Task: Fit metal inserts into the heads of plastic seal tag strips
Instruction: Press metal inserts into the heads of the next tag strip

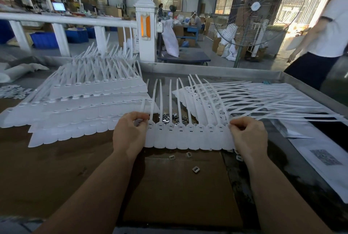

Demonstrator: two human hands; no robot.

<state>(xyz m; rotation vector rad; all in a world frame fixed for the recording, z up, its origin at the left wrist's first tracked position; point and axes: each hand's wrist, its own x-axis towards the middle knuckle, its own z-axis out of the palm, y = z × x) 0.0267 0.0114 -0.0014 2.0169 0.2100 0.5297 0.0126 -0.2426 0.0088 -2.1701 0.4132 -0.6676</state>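
— So, where do we stand with this one?

— We have a joined row of seal tags (188, 137) lifted just above the cardboard-covered bench (66, 158); our left hand (130, 133) pinches its left end with curled fingers and our right hand (248, 135) pinches the right end the same way; the tails fan away from us.

— And the inserts?

— Dark slots show in each head, though we cannot tell whether metal already sits in them; a heap of metal inserts (172, 117) lies just behind the row, and a few loose inserts (195, 169) are scattered on the cardboard beneath it.

— How do we do this step well, then?

— We judge it best to keep the row taut and level so the heads stay in line; set it flat before pressing anything in; keep our fingers off the slots; and lay it clear of the stacked rows (84, 105) at left and the pile (244, 98) at right, so the tails do not tangle.
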